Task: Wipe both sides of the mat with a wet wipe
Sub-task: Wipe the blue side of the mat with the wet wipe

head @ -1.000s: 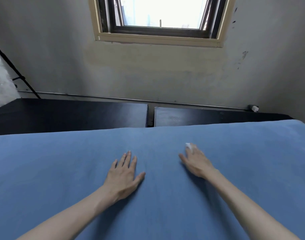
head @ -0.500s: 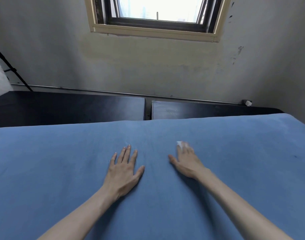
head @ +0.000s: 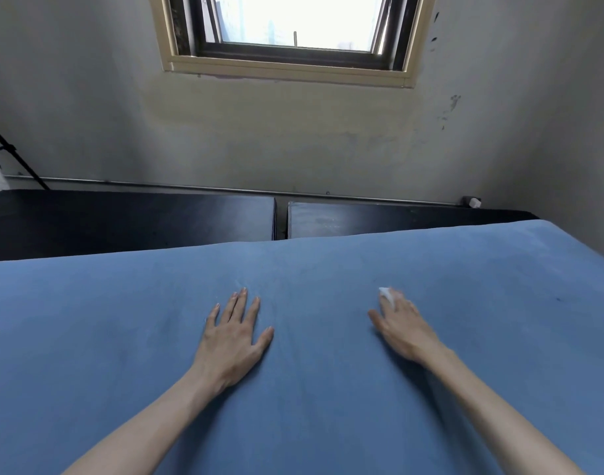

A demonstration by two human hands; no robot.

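Observation:
A large blue mat [head: 129, 337] fills the lower half of the head view, spread flat. My left hand [head: 233, 341] lies flat on it near the middle, fingers spread, holding nothing. To its right, my right hand [head: 401, 329] presses a small white wet wipe [head: 385, 293] against the mat; only a bit of the wipe shows past the fingertips, the rest is hidden under the hand.
Behind the mat's far edge lie two black pads [head: 129, 217] side by side with a narrow gap between them. A grey wall with a metal pipe [head: 225, 189] along its base and a window [head: 293, 32] rises behind. A black stand leg [head: 16, 156] leans at the far left.
My right hand with the wipe slid left across the mat, then back to the right. My left hand stayed flat in the same spot. The view shifted slightly.

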